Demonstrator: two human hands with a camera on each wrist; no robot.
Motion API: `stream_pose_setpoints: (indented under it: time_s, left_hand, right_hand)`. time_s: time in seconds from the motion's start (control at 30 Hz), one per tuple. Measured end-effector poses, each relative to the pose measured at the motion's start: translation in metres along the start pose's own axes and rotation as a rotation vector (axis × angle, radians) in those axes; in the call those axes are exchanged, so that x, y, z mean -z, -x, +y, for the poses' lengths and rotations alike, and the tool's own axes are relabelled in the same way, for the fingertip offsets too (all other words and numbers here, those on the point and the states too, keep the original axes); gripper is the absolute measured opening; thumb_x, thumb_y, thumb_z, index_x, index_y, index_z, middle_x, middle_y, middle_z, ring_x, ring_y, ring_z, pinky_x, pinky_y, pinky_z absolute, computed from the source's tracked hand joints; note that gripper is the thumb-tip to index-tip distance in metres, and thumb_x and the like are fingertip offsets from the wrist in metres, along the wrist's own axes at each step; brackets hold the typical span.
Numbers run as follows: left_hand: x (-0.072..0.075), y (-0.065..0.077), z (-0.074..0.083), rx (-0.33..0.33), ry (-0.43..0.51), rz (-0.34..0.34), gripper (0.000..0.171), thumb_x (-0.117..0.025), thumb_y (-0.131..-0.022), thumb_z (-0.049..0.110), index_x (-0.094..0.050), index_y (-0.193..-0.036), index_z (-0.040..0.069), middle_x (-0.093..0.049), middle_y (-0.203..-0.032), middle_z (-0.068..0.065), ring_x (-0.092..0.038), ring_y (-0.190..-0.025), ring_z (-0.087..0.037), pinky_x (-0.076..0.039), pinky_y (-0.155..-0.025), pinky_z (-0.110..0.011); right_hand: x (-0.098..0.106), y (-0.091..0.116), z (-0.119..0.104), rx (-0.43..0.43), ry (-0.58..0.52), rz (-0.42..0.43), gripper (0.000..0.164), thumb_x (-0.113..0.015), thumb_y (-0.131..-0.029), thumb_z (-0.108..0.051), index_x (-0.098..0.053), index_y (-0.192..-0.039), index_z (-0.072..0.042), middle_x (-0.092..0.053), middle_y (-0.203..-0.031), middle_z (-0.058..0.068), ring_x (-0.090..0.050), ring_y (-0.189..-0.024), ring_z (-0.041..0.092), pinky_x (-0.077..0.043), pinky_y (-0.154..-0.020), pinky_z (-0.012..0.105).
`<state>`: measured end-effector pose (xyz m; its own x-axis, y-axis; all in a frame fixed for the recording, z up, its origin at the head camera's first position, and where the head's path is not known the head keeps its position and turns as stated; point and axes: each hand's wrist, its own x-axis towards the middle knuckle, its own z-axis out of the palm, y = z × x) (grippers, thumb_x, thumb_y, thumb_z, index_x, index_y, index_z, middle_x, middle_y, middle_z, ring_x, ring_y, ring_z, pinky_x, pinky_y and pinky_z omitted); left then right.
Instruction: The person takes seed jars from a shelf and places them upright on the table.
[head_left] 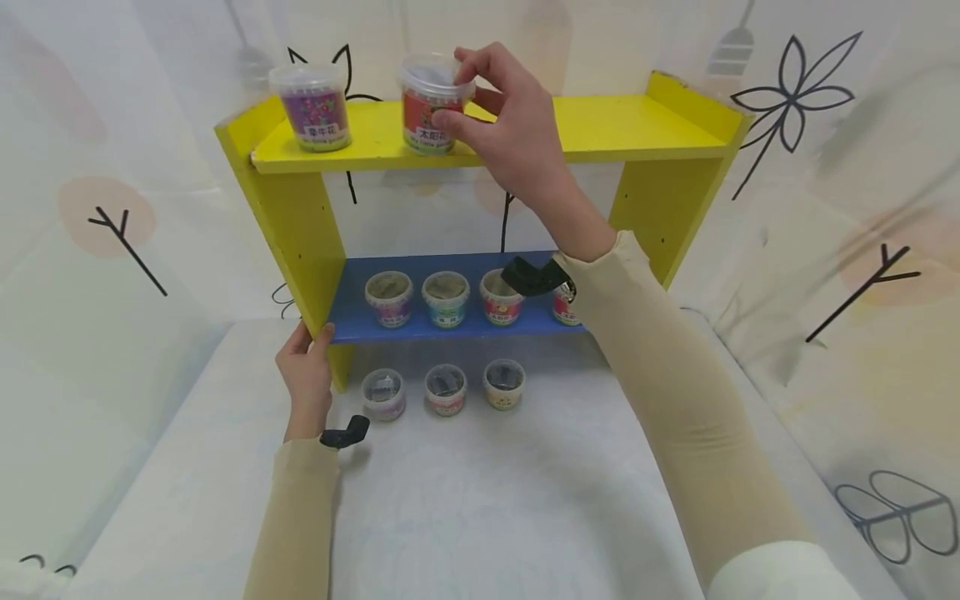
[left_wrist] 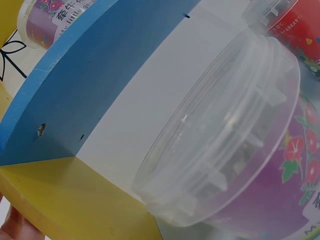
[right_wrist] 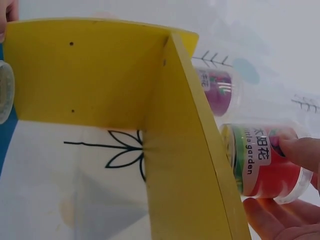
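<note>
Red-labelled tub [head_left: 420,112] at the top board of the yellow-and-blue shelf unit [head_left: 600,125], toward its left end, axis near upright; can't tell if base touches. Right hand [head_left: 517,117] nearer: grip pinches tub from the shelf unit's right-end side, tub lying left. Left hand [head_left: 307,379], lower, clasps shelf unit's left side panel [head_left: 288,221].
</note>
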<state>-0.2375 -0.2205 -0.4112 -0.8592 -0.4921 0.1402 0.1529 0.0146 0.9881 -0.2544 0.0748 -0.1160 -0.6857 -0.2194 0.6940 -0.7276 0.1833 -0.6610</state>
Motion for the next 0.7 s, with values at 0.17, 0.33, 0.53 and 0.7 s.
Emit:
stream_pose_setpoints:
  time_s: [0.17,0.33,0.53,0.7]
  left_hand:
    - [-0.0004,-0.0006,-0.0002,0.013,-0.004,0.004,0.046,-0.068,-0.096,0.033,-0.059,-0.14,0.025,-0.058,-0.14,0.003,-0.05,-0.131,-0.017,-0.038,-0.112,-0.037]
    - [-0.0003,-0.0005,-0.001,0.025,-0.002,0.005,0.047,-0.068,-0.096,0.033,-0.059,-0.141,0.026,-0.058,-0.14,0.003,-0.049,-0.132,-0.017,-0.037,-0.113,-0.038]
    - [-0.0002,-0.0008,-0.0018,0.025,0.003,0.01,0.046,-0.067,-0.096,0.033,-0.058,-0.141,0.027,-0.057,-0.141,0.003,-0.048,-0.134,-0.017,-0.036,-0.114,-0.039]
    - [-0.0003,-0.0009,-0.0012,0.011,-0.014,0.012,0.047,-0.067,-0.096,0.034,-0.057,-0.142,0.027,-0.057,-0.142,0.004,-0.048,-0.134,-0.017,-0.036,-0.114,-0.039]
  right_hand:
    - [0.0008,0.0011,0.0001,0.02,0.017,0.001,0.025,-0.072,-0.09,-0.005,-0.052,-0.107,-0.004,-0.05,-0.146,0.005,-0.055,-0.127,0.013,-0.044,-0.104,0.024]
    - [0.0023,0.0042,0.0,0.041,0.032,0.004,0.025,-0.072,-0.09,-0.005,-0.055,-0.107,-0.001,-0.051,-0.145,0.004,-0.056,-0.126,0.013,-0.046,-0.102,0.024]
    - [0.0039,0.0077,0.0007,0.059,0.019,0.023,0.025,-0.074,-0.089,-0.004,-0.056,-0.106,-0.001,-0.053,-0.144,0.005,-0.057,-0.125,0.014,-0.047,-0.101,0.025]
    - [0.0063,0.009,-0.0002,0.071,0.006,0.035,0.025,-0.075,-0.088,-0.004,-0.057,-0.105,-0.002,-0.053,-0.143,0.006,-0.058,-0.123,0.015,-0.047,-0.101,0.025]
